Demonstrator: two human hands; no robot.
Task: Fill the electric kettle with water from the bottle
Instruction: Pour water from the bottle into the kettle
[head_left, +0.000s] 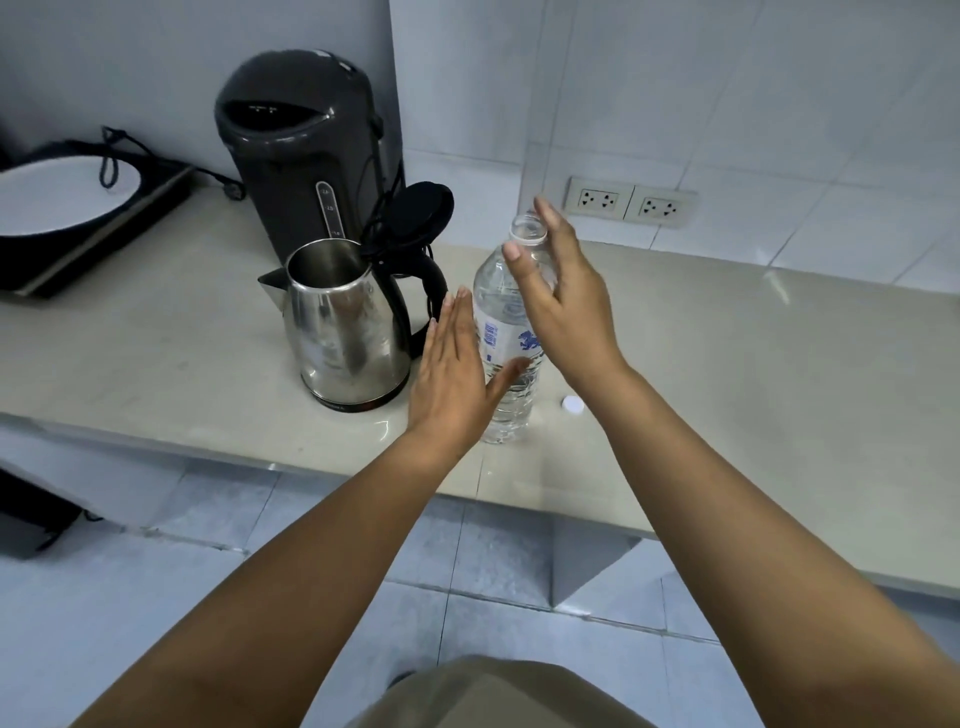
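A steel electric kettle (343, 327) stands on the counter with its black lid (415, 213) flipped open and its spout pointing left. Just to its right a clear water bottle (501, 317) stands upright, full, with no cap on its neck. Its white cap (572, 405) lies on the counter to the right of the bottle. My left hand (452, 374) is flat and open against the bottle's left side, thumb reaching in front of it. My right hand (561, 296) hovers open around the bottle's upper part, fingers spread near the neck, not clasping it.
A tall dark hot-water dispenser (306, 150) stands behind the kettle. At far left sits a black cooker with a white plate (62, 192). Two wall sockets (631, 201) are behind the bottle. The beige counter (753, 364) stretches right; its front edge runs below my forearms.
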